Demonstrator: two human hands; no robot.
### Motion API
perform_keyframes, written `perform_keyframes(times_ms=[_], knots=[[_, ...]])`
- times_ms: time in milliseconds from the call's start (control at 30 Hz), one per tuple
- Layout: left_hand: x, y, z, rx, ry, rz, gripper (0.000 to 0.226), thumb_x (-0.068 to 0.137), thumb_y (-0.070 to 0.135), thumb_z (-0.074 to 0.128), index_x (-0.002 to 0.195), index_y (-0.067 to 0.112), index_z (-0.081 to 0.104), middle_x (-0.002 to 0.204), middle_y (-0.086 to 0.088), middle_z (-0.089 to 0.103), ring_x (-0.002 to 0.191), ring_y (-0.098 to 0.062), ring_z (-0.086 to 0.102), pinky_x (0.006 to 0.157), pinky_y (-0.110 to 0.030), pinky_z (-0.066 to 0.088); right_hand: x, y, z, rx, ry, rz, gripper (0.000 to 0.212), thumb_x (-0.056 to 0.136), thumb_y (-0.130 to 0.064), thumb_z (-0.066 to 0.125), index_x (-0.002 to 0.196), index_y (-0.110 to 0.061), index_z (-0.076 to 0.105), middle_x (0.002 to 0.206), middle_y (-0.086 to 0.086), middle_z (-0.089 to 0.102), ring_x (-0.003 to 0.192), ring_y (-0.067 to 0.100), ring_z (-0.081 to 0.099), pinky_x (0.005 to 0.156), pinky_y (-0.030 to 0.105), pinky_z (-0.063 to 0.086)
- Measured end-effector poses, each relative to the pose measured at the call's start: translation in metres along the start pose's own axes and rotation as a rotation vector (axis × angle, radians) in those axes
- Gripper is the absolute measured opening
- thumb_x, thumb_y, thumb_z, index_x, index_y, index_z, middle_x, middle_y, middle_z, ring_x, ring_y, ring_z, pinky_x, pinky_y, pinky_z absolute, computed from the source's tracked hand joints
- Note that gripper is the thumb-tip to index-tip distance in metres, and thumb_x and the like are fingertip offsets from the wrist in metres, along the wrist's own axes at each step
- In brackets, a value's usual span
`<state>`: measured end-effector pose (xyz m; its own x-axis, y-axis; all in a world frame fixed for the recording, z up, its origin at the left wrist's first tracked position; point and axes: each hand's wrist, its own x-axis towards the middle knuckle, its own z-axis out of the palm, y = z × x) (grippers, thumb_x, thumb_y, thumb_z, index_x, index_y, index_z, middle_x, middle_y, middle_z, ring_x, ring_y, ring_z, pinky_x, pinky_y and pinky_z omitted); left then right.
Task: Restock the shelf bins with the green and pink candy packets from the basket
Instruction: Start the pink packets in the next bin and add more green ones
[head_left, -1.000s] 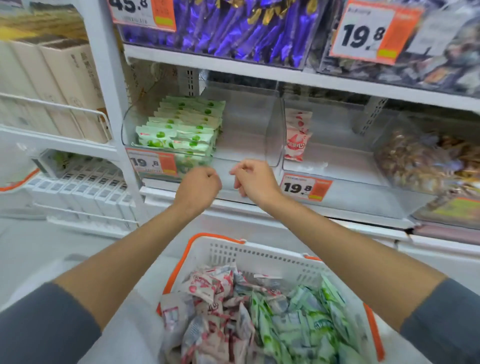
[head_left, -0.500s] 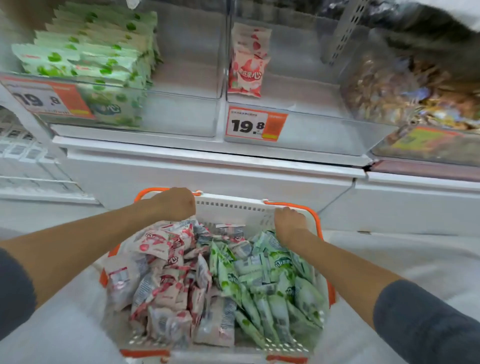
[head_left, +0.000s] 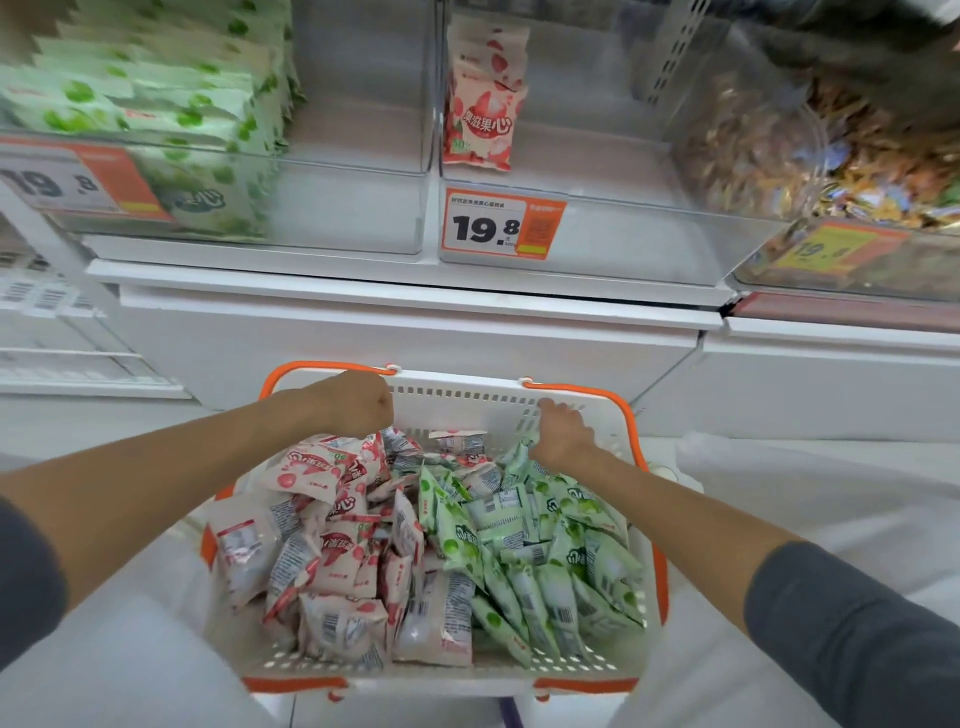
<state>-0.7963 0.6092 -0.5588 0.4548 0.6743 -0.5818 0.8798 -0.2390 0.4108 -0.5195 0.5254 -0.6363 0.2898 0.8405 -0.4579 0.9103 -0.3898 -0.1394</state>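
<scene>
Packets fill the basket (head_left: 457, 385), pink packets (head_left: 322, 519) along its left side and green packets (head_left: 540, 545) along its right. The left hand (head_left: 358, 410) is clenched over the pink heap at the far left corner; I cannot tell whether it grasps any. The right hand (head_left: 563, 431) curls round green packets by the far edge. Best to gather several of one colour, lift them clear of the rim, then stand them in the matching green bin (head_left: 353, 208) or pink bin (head_left: 623, 234).

perforated plastic basket (head_left: 467, 402); glossy foil-like packets (head_left: 322, 551); clear bins (head_left: 597, 244).
</scene>
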Motion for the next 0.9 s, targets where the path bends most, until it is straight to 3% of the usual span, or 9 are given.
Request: perform_keyframes(times_ms=[67,167,333,433,533,633,733,800,900], knots=[[-0.001,0.001,0.0,-0.008,0.01,0.007,0.025,0.092,0.013,0.048,0.086,0.0,0.068,0.094,-0.022,0.07,0.065,-0.022,0.054,0.06,-0.03,0.044,0.001,0.001,0.004,-0.071,-0.167,-0.023,0.084,0.083,-0.037,0.072,0.149,-0.017,0.025,0.143,0.015,0.036,0.131,0.034,0.039,0.105,0.045,0.041],[-0.002,0.002,0.001,0.038,-0.006,0.021,0.019,0.091,0.013,0.046,0.076,0.01,0.058,0.082,-0.016,0.061,0.065,-0.021,0.049,0.057,-0.03,0.04,-0.005,0.013,0.026,-0.157,-0.314,-0.081,0.083,0.087,-0.021,0.068,0.153,-0.022,0.018,0.135,0.014,0.043,0.12,0.031,0.048,0.098,0.042,0.046],[-0.004,0.0,0.001,0.06,-0.022,0.032,0.018,0.092,0.014,0.045,0.077,0.014,0.055,0.081,-0.007,0.056,0.066,-0.02,0.05,0.064,-0.03,0.042,-0.014,-0.001,0.031,-0.162,-0.016,-0.129,0.061,0.085,-0.005,0.059,0.139,-0.025,0.037,0.121,0.01,0.054,0.109,0.028,0.051,0.089,0.041,0.048],[-0.01,0.008,-0.005,0.014,0.0,0.075,0.016,0.094,0.018,0.053,0.106,0.014,0.063,0.102,-0.003,0.06,0.082,-0.018,0.059,0.073,-0.025,0.046,-0.027,-0.034,-0.01,0.101,0.052,-0.258,0.056,0.092,-0.011,0.054,0.144,-0.019,0.034,0.096,0.003,0.061,0.076,0.017,0.06,0.061,0.029,0.049],[-0.022,0.025,-0.013,-0.268,-0.022,0.126,0.07,0.09,0.035,0.067,0.149,0.021,0.032,0.143,0.006,0.038,0.129,-0.016,0.043,0.096,-0.026,0.038,-0.035,-0.08,-0.068,0.594,0.054,-0.285,0.045,0.097,-0.01,0.047,0.141,-0.015,0.041,0.082,-0.005,0.055,0.057,0.012,0.052,0.047,0.018,0.041],[-0.033,0.043,-0.019,-0.542,0.025,0.212,0.097,0.073,0.045,0.078,0.151,0.027,0.023,0.145,0.009,0.039,0.134,-0.014,0.041,0.103,-0.026,0.04,-0.044,-0.107,-0.102,0.821,0.072,-0.306,0.036,0.095,-0.006,0.045,0.13,-0.013,0.053,0.077,-0.003,0.055,0.063,0.014,0.053,0.053,0.025,0.043],[-0.04,0.05,-0.021,-0.494,0.179,0.29,0.122,0.053,0.059,0.078,0.153,0.032,0.015,0.153,0.006,0.025,0.135,-0.015,0.036,0.108,-0.032,0.039,-0.047,-0.113,-0.106,0.968,0.111,-0.165,0.038,0.092,-0.003,0.05,0.127,-0.017,0.052,0.102,0.006,0.062,0.082,0.016,0.059,0.063,0.026,0.047],[-0.043,0.051,-0.026,-0.594,0.167,0.227,0.11,0.057,0.061,0.075,0.15,0.033,0.023,0.144,0.0,0.039,0.123,-0.016,0.05,0.094,-0.027,0.048,-0.047,-0.113,-0.103,1.028,0.105,-0.155,0.036,0.093,-0.003,0.052,0.125,-0.019,0.054,0.11,0.005,0.062,0.087,0.014,0.059,0.063,0.022,0.047],[-0.044,0.043,-0.039,-0.647,-0.011,0.116,0.06,0.076,0.049,0.074,0.128,0.027,0.054,0.112,0.004,0.067,0.095,-0.009,0.066,0.068,-0.019,0.054,-0.05,-0.117,-0.103,0.991,0.184,-0.411,0.033,0.096,-0.003,0.051,0.125,-0.018,0.057,0.105,0.001,0.064,0.084,0.007,0.062,0.064,0.018,0.051]])
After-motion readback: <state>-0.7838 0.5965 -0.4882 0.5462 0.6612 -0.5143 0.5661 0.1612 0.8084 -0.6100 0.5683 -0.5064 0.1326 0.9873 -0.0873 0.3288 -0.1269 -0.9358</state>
